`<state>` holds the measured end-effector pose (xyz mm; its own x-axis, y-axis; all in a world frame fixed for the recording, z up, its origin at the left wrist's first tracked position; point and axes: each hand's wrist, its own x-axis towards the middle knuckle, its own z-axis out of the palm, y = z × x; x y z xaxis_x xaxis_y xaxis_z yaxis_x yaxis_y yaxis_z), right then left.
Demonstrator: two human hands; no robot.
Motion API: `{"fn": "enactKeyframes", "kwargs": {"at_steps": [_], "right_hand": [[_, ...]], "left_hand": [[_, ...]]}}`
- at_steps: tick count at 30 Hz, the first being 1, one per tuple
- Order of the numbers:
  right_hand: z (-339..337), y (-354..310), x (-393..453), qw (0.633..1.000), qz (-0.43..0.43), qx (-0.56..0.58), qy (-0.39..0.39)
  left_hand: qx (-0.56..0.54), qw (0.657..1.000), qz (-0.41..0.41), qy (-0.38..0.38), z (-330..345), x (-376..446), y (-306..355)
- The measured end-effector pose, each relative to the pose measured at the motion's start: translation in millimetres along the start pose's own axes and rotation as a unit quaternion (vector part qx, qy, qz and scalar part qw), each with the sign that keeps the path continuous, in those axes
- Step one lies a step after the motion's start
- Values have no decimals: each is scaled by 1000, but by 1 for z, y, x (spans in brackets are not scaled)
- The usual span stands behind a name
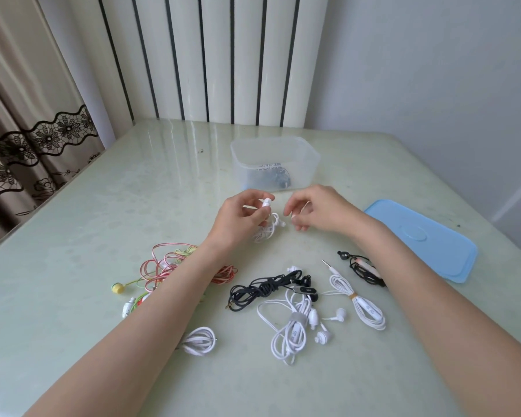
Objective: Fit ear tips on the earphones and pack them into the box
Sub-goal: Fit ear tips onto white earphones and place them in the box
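White earbud (266, 202), tip toward the box (312, 164), pinched in left hand (243, 212); right hand (315, 207) loosely curled.

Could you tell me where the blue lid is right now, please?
In the head view, the blue lid lies flat on the table's right side, right of the right hand.

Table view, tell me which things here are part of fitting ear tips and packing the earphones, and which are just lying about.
Part of the job:
- white earphones held in the left hand
- right hand, pinching something too small to tell
- clear box, earphones already inside
- blue lid
- black earphones and other bundles waiting on the table

Just there:
- curtain
- radiator
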<state>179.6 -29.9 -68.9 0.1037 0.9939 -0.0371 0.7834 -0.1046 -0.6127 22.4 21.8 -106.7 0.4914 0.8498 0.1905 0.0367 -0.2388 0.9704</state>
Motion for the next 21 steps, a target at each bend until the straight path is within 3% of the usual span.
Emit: {"fn": "enactKeyframes", "kwargs": {"at_steps": [5, 13, 16, 21], "right_hand": [[19, 4, -8, 1000, -8, -18, 13], [30, 13, -8, 984, -19, 84, 159], [33, 9, -7, 969, -83, 32, 228], [43, -3, -6, 942, -203, -61, 259]], "left_hand": [[0, 1000, -3, 2, 4, -2, -2], [8, 999, -19, 29, 11, -2, 4], [17, 1000, -6, -4, 11, -4, 5], [42, 999, 10, 23, 9, 0, 6]]}}
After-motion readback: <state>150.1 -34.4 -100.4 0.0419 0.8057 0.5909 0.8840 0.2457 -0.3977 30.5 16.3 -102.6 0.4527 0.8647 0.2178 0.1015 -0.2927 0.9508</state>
